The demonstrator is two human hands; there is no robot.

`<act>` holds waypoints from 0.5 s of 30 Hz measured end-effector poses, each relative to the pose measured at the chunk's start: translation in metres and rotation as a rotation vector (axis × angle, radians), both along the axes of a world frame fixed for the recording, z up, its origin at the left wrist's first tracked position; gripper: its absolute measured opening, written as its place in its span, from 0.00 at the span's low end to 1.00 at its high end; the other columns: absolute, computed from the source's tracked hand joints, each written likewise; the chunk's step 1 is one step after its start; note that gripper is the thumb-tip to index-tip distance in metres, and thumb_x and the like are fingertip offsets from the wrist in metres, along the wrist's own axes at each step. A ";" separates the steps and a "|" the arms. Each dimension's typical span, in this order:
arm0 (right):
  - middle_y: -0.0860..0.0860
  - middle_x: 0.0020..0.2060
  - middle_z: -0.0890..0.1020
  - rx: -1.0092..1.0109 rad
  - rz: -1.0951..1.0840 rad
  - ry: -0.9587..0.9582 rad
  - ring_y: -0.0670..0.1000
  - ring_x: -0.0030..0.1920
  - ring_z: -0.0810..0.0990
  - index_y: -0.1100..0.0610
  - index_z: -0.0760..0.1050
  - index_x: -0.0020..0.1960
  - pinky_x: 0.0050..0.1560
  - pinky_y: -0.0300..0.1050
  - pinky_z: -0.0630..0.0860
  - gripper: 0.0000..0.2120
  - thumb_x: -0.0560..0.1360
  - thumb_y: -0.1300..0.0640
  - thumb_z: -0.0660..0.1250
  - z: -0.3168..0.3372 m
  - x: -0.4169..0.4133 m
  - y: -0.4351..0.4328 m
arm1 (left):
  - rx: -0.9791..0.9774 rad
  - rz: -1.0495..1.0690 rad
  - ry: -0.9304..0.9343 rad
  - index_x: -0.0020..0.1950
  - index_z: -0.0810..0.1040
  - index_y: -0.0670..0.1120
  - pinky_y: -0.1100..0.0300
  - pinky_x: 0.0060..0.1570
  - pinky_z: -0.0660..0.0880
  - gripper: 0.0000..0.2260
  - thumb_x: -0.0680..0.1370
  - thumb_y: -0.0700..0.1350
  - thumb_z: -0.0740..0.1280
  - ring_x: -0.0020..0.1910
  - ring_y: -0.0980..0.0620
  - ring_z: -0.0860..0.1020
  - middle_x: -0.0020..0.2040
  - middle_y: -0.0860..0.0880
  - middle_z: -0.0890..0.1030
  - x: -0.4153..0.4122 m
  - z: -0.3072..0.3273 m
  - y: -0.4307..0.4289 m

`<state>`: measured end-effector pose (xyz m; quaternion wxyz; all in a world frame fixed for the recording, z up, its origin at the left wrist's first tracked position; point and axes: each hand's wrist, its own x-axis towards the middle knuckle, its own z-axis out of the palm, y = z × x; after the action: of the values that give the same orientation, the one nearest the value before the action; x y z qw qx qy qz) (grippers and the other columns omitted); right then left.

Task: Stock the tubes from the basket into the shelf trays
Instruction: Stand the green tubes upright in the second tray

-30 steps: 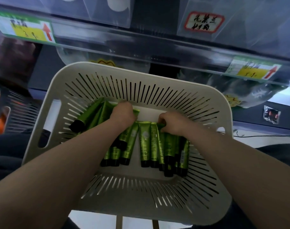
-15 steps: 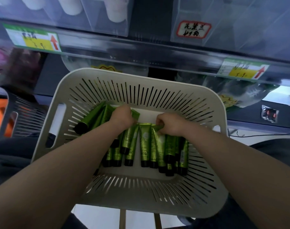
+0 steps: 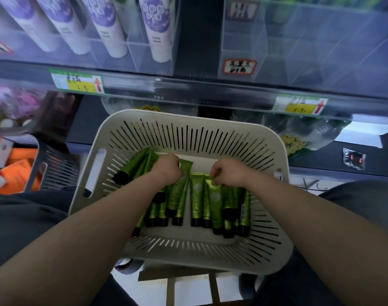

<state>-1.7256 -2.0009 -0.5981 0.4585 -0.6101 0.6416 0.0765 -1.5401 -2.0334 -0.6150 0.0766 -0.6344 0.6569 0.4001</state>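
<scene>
In the slotted white basket (image 3: pixel 210 120), the left hand (image 3: pixel 166 168) curls its fingers over several crimped ends; the green tubes (image 3: pixel 197 195) lie lengthwise, black caps toward the person; the right hand (image 3: pixel 228 173) pinches one tube's crimp.

Up top left, white-and-purple tubes (image 3: pixel 109 25) stand in a row. Yellow price tag (image 3: pixel 78 83) left, another (image 3: pixel 300 104) right, red-bordered handwritten label (image 3: pixel 240 66) between. Down left, dark slatted crate (image 3: pixel 56 171) beside orange packs (image 3: pixel 16 175). Far right, a small foil packet (image 3: pixel 353 158).
</scene>
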 end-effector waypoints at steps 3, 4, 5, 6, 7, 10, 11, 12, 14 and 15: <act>0.51 0.43 0.80 0.012 -0.055 -0.027 0.46 0.35 0.79 0.54 0.78 0.48 0.34 0.37 0.75 0.06 0.72 0.61 0.71 0.009 0.001 0.005 | -0.008 0.013 0.023 0.35 0.72 0.45 0.63 0.26 0.66 0.10 0.74 0.44 0.70 0.33 0.55 0.72 0.35 0.49 0.74 0.002 0.008 0.006; 0.50 0.42 0.80 0.003 -0.056 -0.019 0.47 0.36 0.80 0.53 0.78 0.47 0.36 0.39 0.76 0.06 0.72 0.60 0.71 0.012 0.001 0.007 | -0.012 0.021 0.041 0.38 0.75 0.44 0.62 0.28 0.68 0.08 0.74 0.44 0.70 0.35 0.53 0.74 0.36 0.48 0.76 0.003 0.011 0.008; 0.49 0.41 0.80 -0.010 -0.053 -0.014 0.47 0.36 0.81 0.53 0.79 0.47 0.39 0.42 0.78 0.06 0.71 0.60 0.71 0.016 0.001 0.008 | -0.019 0.027 0.056 0.41 0.77 0.42 0.62 0.31 0.70 0.06 0.74 0.43 0.70 0.37 0.51 0.76 0.38 0.47 0.78 0.005 0.015 0.010; 0.49 0.41 0.81 -0.026 -0.051 -0.015 0.47 0.37 0.81 0.54 0.79 0.48 0.41 0.43 0.79 0.06 0.71 0.60 0.71 0.020 0.001 0.010 | -0.029 0.021 0.061 0.42 0.78 0.42 0.62 0.32 0.70 0.06 0.74 0.44 0.70 0.38 0.50 0.76 0.39 0.46 0.78 0.006 0.019 0.011; 0.49 0.40 0.81 -0.043 -0.055 -0.025 0.47 0.37 0.81 0.56 0.80 0.49 0.41 0.43 0.79 0.07 0.71 0.60 0.71 0.025 0.000 0.010 | -0.039 0.011 0.060 0.41 0.77 0.42 0.62 0.30 0.68 0.06 0.74 0.44 0.70 0.37 0.50 0.75 0.37 0.47 0.77 0.007 0.024 0.013; 0.47 0.38 0.81 -0.091 -0.088 -0.054 0.45 0.35 0.80 0.57 0.81 0.49 0.33 0.36 0.74 0.07 0.72 0.61 0.71 0.039 -0.004 0.013 | -0.072 0.003 0.084 0.34 0.72 0.46 0.63 0.27 0.64 0.11 0.74 0.44 0.70 0.33 0.53 0.72 0.32 0.50 0.73 0.009 0.040 0.016; 0.47 0.38 0.81 -0.109 -0.103 -0.061 0.45 0.35 0.80 0.57 0.81 0.50 0.33 0.35 0.74 0.07 0.72 0.61 0.71 0.045 -0.006 0.014 | -0.074 0.005 0.100 0.35 0.74 0.45 0.63 0.29 0.66 0.10 0.74 0.44 0.70 0.33 0.53 0.73 0.32 0.50 0.74 0.010 0.046 0.017; 0.47 0.39 0.81 -0.132 -0.116 -0.066 0.45 0.36 0.81 0.58 0.82 0.51 0.35 0.36 0.76 0.08 0.72 0.61 0.71 0.051 -0.007 0.015 | -0.078 0.006 0.114 0.38 0.77 0.43 0.62 0.31 0.68 0.07 0.74 0.44 0.70 0.35 0.52 0.75 0.34 0.49 0.76 0.010 0.053 0.018; 0.48 0.42 0.81 -0.196 -0.128 -0.067 0.46 0.39 0.80 0.58 0.82 0.52 0.42 0.39 0.77 0.09 0.71 0.60 0.71 0.064 -0.011 0.017 | -0.104 -0.004 0.130 0.41 0.80 0.41 0.63 0.33 0.69 0.07 0.74 0.45 0.70 0.36 0.51 0.76 0.36 0.47 0.78 0.009 0.067 0.019; 0.49 0.43 0.82 -0.223 -0.131 -0.069 0.46 0.40 0.80 0.58 0.81 0.52 0.44 0.40 0.76 0.10 0.71 0.60 0.72 0.071 -0.013 0.018 | -0.123 -0.013 0.137 0.39 0.79 0.42 0.63 0.31 0.68 0.08 0.74 0.45 0.70 0.35 0.52 0.75 0.34 0.48 0.77 0.008 0.074 0.020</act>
<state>-1.7382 -1.9831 -0.5266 0.4135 -0.6166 0.6684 -0.0465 -1.5324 -2.0133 -0.5408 -0.0051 -0.6046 0.6882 0.4009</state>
